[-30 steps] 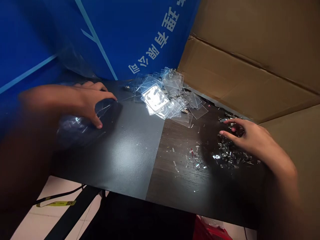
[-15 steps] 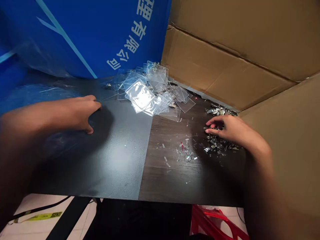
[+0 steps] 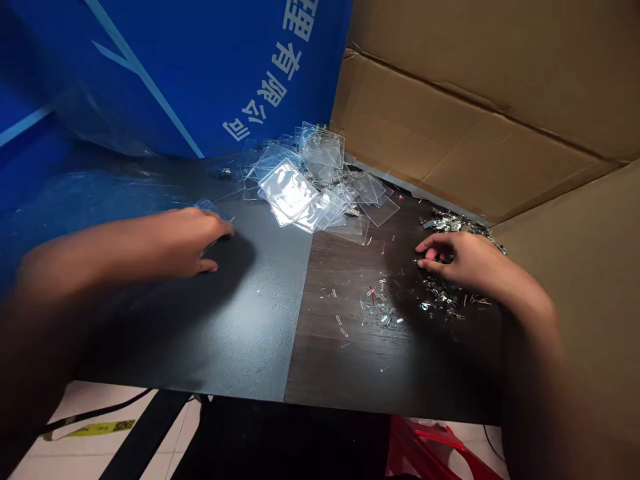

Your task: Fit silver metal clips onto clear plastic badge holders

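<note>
My left hand [image 3: 203, 241] is above the dark left half of the table, thumb and fingers curled around a clear plastic card sleeve [image 3: 206, 204]; the sleeve's edge shows behind the knuckles and most of it is hidden. My right hand [image 3: 445, 257] is at a pile of small metal clips [image 3: 443, 293], with thumb and forefinger close together on a small metal clip [image 3: 416, 263] that barely shows at the fingertips. Between the hands, at the back, lies a loose heap of clear card sleeves [image 3: 290, 190], overlapping at many angles.
Small clear strips [image 3: 385, 317] and a red bit [image 3: 372, 295] lie scattered on the wood-grain table [image 3: 340, 373]. Clear plastic film [image 3: 115, 190] spreads at left. A blue panel [image 3: 165, 67] and cardboard [image 3: 475, 120] wall the back and right. A red stool [image 3: 440, 443] stands below.
My left hand has moved right and closed around a clear sleeve from its spread pose. The right hand stays at the clips. The whole view has shifted slightly.
</note>
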Action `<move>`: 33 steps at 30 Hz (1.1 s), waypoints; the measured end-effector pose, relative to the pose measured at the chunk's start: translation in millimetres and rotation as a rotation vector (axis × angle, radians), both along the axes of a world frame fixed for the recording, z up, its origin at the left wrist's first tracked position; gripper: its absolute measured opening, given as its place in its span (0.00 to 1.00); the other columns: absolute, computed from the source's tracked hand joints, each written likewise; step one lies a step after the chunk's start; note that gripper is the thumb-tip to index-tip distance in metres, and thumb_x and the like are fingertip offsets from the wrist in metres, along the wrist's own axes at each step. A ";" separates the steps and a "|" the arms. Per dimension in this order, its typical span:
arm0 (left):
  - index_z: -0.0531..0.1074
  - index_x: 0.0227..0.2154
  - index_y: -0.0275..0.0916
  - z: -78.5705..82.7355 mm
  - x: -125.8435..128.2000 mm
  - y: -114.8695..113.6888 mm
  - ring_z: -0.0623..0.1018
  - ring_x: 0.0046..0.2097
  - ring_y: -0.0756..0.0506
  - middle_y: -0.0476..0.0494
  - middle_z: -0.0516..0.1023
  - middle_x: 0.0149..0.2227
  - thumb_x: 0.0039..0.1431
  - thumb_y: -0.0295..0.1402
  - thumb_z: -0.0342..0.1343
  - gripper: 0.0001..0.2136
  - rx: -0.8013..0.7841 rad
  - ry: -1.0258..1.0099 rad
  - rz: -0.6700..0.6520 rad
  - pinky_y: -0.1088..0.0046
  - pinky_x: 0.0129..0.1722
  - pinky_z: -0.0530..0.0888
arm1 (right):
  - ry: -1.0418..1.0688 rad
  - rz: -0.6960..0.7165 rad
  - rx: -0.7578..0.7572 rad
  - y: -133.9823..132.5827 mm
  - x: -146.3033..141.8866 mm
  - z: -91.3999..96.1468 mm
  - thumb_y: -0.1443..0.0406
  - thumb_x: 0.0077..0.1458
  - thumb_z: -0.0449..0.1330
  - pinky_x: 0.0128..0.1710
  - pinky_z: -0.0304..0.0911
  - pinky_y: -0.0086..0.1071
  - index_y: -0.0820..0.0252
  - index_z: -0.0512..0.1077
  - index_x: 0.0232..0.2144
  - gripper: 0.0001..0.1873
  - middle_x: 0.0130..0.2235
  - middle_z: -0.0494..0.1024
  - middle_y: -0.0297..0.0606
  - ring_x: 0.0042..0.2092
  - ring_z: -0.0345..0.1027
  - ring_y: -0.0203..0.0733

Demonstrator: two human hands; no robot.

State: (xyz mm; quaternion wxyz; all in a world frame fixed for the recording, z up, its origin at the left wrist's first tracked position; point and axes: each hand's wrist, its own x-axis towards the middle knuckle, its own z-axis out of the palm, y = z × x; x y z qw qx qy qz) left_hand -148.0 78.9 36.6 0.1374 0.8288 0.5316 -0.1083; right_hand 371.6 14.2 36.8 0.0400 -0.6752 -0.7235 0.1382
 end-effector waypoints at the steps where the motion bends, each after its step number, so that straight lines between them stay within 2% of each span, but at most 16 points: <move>1: 0.79 0.62 0.39 3.2 4.7 -2.2 0.83 0.52 0.33 0.34 0.84 0.57 0.61 0.37 0.70 0.26 -0.013 0.054 -0.046 0.62 0.51 0.74 | -0.002 0.004 0.005 0.1 0.3 -0.5 0.60 0.57 0.70 0.32 0.64 0.38 0.53 0.84 0.41 0.09 0.34 0.84 0.36 0.29 0.72 0.41; 4: 0.76 0.66 0.41 9.9 17.1 -9.2 0.83 0.51 0.35 0.35 0.84 0.58 0.66 0.39 0.65 0.26 -0.047 0.123 -0.133 0.63 0.49 0.74 | 0.006 0.001 0.014 0.5 -0.5 -1.2 0.59 0.57 0.68 0.32 0.64 0.39 0.53 0.83 0.40 0.09 0.33 0.83 0.37 0.28 0.72 0.41; 9: 0.76 0.66 0.47 15.8 34.8 -27.2 0.83 0.54 0.38 0.42 0.84 0.61 0.70 0.39 0.62 0.23 -0.083 -0.051 -0.180 0.64 0.53 0.73 | 0.040 -0.014 0.008 0.7 -3.3 0.8 0.53 0.59 0.69 0.34 0.66 0.42 0.51 0.83 0.40 0.11 0.33 0.83 0.39 0.29 0.73 0.45; 12: 0.79 0.63 0.48 20.5 45.7 -33.2 0.84 0.49 0.40 0.43 0.86 0.56 0.70 0.42 0.62 0.20 -0.140 -0.158 -0.236 0.66 0.48 0.74 | 0.053 -0.010 0.018 0.4 -4.0 2.4 0.49 0.59 0.68 0.34 0.67 0.42 0.51 0.83 0.39 0.15 0.33 0.84 0.39 0.29 0.73 0.45; 14: 0.81 0.58 0.47 23.4 51.9 -32.8 0.83 0.48 0.39 0.42 0.87 0.52 0.70 0.43 0.61 0.18 -0.159 -0.209 -0.261 0.66 0.46 0.74 | 0.051 -0.017 0.013 0.4 -4.2 3.1 0.51 0.59 0.68 0.34 0.67 0.42 0.51 0.83 0.39 0.14 0.32 0.84 0.38 0.29 0.73 0.45; 16: 0.82 0.55 0.47 24.6 55.9 -30.0 0.82 0.50 0.37 0.40 0.85 0.52 0.68 0.45 0.61 0.17 -0.096 -0.241 -0.254 0.63 0.49 0.74 | 0.044 -0.026 0.008 0.4 -4.5 3.6 0.53 0.58 0.68 0.34 0.67 0.42 0.51 0.83 0.40 0.12 0.32 0.84 0.37 0.29 0.73 0.44; 20: 0.79 0.56 0.44 19.0 55.5 -22.2 0.77 0.58 0.31 0.35 0.79 0.58 0.61 0.48 0.64 0.23 0.106 -0.184 -0.154 0.57 0.56 0.73 | 0.047 -0.034 0.009 0.1 -6.3 5.7 0.54 0.58 0.67 0.34 0.67 0.42 0.50 0.82 0.39 0.11 0.32 0.84 0.37 0.30 0.74 0.46; 23: 0.78 0.56 0.43 11.7 52.7 -17.6 0.78 0.55 0.31 0.35 0.79 0.56 0.62 0.48 0.63 0.23 0.066 -0.145 -0.161 0.57 0.55 0.73 | 0.058 -0.044 -0.013 -1.0 -8.9 9.2 0.57 0.58 0.68 0.35 0.68 0.43 0.50 0.83 0.40 0.09 0.33 0.84 0.38 0.31 0.74 0.47; 26: 0.77 0.58 0.45 8.7 53.0 -16.8 0.77 0.57 0.31 0.36 0.79 0.56 0.63 0.47 0.63 0.23 0.044 -0.147 -0.196 0.58 0.56 0.72 | 0.073 -0.038 -0.023 -2.2 -11.7 13.1 0.59 0.58 0.68 0.36 0.69 0.43 0.52 0.83 0.40 0.08 0.32 0.83 0.38 0.31 0.74 0.46; 30: 0.76 0.60 0.44 13.6 55.2 -20.9 0.78 0.53 0.35 0.37 0.78 0.55 0.66 0.47 0.61 0.23 0.036 -0.121 -0.214 0.62 0.51 0.72 | 0.116 0.023 -0.020 -2.5 -14.5 16.0 0.59 0.58 0.67 0.36 0.70 0.41 0.53 0.84 0.40 0.08 0.33 0.82 0.38 0.33 0.74 0.45; 33: 0.79 0.56 0.42 18.1 54.2 -22.3 0.79 0.50 0.37 0.38 0.79 0.54 0.71 0.45 0.56 0.19 0.011 -0.128 -0.254 0.62 0.50 0.71 | 0.147 0.064 0.003 -2.8 -14.4 16.6 0.56 0.61 0.65 0.38 0.70 0.41 0.53 0.83 0.40 0.11 0.34 0.83 0.39 0.34 0.75 0.45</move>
